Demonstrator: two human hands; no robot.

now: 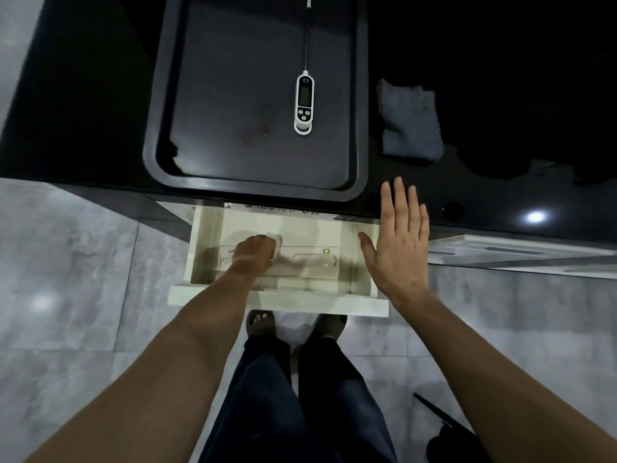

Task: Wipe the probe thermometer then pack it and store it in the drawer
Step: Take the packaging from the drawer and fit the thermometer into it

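A white probe thermometer with a long thin probe lies on a dark tray on the black counter. Below the counter edge a cream drawer stands pulled out. Inside it lies a clear plastic package. My left hand reaches into the drawer with its fingers curled on the left end of that package. My right hand hovers flat over the drawer's right edge, fingers spread, holding nothing. A grey folded cloth rests on the counter to the right of the tray.
The black counter spans the top of the view. Grey floor tiles lie below. My feet in sandals stand just under the drawer front. A dark object sits on the floor at the lower right.
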